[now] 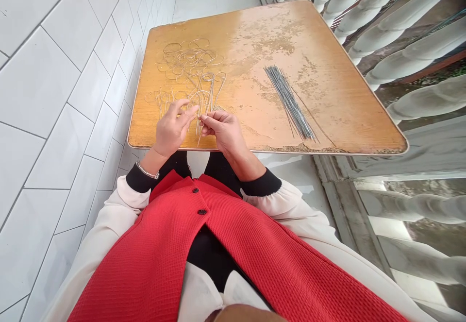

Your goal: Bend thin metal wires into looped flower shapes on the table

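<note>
We pinch bent wire (198, 135) in right grip (222, 130), thumb against forefinger. Left grip (173, 127) just beside it, fingers half-curled; cannot tell if holding wire. Tangle of looped wires (189, 64) lies just ahead of grips on worn wooden desk (327, 113); bundle of straight wires (289, 102) well right.

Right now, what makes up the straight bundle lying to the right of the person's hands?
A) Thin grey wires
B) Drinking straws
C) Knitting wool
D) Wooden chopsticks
A: the bundle is made of thin, straight grey wires lying side by side on the wooden table, apart from the bent wire loops.
</note>
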`<state>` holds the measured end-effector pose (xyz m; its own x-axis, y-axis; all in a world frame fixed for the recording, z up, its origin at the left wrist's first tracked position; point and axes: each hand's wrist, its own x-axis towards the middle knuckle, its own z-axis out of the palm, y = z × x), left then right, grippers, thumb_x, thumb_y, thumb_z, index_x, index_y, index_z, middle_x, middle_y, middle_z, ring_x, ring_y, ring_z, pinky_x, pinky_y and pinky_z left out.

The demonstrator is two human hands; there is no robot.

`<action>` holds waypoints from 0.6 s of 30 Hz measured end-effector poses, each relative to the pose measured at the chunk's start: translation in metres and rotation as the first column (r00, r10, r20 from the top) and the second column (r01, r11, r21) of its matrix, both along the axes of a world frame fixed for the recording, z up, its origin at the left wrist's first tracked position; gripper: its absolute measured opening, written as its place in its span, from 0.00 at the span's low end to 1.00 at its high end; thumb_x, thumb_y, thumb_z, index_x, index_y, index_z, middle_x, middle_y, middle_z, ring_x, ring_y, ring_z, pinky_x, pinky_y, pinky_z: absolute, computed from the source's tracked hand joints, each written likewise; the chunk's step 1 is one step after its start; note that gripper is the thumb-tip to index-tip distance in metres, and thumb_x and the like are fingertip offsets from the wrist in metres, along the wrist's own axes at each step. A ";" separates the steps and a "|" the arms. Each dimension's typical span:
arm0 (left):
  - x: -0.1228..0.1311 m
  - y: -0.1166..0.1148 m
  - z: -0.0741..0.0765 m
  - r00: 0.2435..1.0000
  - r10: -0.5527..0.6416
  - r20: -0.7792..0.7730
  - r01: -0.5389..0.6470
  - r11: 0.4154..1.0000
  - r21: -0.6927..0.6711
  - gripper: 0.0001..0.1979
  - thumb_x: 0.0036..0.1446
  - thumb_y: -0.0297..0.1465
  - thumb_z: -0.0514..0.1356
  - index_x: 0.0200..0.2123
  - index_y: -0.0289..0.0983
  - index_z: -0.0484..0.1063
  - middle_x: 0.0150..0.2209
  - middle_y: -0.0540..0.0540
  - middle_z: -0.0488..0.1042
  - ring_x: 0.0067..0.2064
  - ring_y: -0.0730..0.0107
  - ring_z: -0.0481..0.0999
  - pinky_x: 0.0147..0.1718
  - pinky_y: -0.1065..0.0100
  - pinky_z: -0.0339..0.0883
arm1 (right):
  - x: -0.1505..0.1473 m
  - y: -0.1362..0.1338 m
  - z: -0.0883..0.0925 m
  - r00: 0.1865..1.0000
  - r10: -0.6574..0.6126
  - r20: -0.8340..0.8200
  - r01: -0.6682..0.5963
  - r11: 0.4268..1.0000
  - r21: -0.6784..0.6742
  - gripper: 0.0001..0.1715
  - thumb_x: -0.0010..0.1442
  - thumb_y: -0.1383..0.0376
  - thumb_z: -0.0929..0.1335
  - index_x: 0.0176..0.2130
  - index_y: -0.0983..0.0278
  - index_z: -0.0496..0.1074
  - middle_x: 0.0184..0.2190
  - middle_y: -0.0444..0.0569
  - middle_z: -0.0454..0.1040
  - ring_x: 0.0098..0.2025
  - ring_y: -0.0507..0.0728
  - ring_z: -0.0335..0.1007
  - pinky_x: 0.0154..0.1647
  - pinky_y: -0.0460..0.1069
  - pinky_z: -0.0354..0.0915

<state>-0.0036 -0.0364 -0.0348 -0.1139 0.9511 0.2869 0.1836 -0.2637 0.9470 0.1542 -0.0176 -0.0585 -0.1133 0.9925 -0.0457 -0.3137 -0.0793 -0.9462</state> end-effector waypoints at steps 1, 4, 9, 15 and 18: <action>-0.001 0.000 0.002 1.000 -0.017 -0.016 0.017 1.000 -0.019 0.09 0.54 0.24 0.69 0.37 0.43 0.80 0.53 0.48 0.78 0.49 0.70 0.79 0.49 0.73 0.68 | 0.000 -0.001 0.000 1.000 0.004 0.004 -0.004 1.000 0.001 0.16 0.47 0.59 0.80 0.25 0.66 0.76 0.21 0.42 0.73 0.18 0.45 0.65 0.19 0.41 0.66; -0.003 0.002 0.007 0.999 -0.034 -0.014 0.034 0.999 -0.040 0.09 0.52 0.23 0.69 0.34 0.42 0.79 0.56 0.47 0.76 0.52 0.67 0.78 0.50 0.70 0.68 | -0.001 -0.003 0.001 1.000 0.012 0.013 -0.012 1.000 0.004 0.16 0.49 0.59 0.80 0.25 0.66 0.75 0.22 0.42 0.73 0.18 0.45 0.65 0.19 0.41 0.66; -0.006 0.006 0.008 0.993 -0.097 -0.072 0.097 0.995 -0.004 0.06 0.53 0.26 0.69 0.30 0.42 0.76 0.61 0.46 0.73 0.53 0.63 0.77 0.50 0.66 0.69 | 0.000 -0.005 0.000 0.999 0.049 -0.005 -0.049 0.998 0.036 0.19 0.46 0.55 0.81 0.25 0.65 0.76 0.22 0.43 0.73 0.19 0.45 0.66 0.19 0.42 0.67; -0.011 0.012 0.009 0.967 -0.146 -0.209 0.163 0.984 0.066 0.06 0.54 0.32 0.69 0.28 0.42 0.74 0.59 0.46 0.75 0.54 0.63 0.77 0.54 0.63 0.70 | 0.000 -0.008 -0.005 0.997 0.063 -0.051 -0.061 0.997 0.046 0.23 0.41 0.51 0.82 0.26 0.65 0.78 0.22 0.42 0.73 0.19 0.45 0.65 0.20 0.42 0.68; -0.012 0.014 0.006 0.949 -0.160 -0.270 0.191 0.977 0.093 0.06 0.55 0.30 0.67 0.27 0.42 0.73 0.59 0.46 0.76 0.55 0.62 0.76 0.54 0.62 0.70 | -0.001 -0.011 -0.006 0.997 0.064 -0.046 -0.062 0.997 0.039 0.21 0.43 0.53 0.82 0.29 0.65 0.79 0.23 0.41 0.73 0.20 0.45 0.65 0.21 0.42 0.69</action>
<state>-0.0152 -0.0221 -0.0284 0.1447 0.9077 0.3939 0.3603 -0.4191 0.8334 0.1535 -0.0287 -0.0647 -0.1767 0.9843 -0.0011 -0.3540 -0.0646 -0.9330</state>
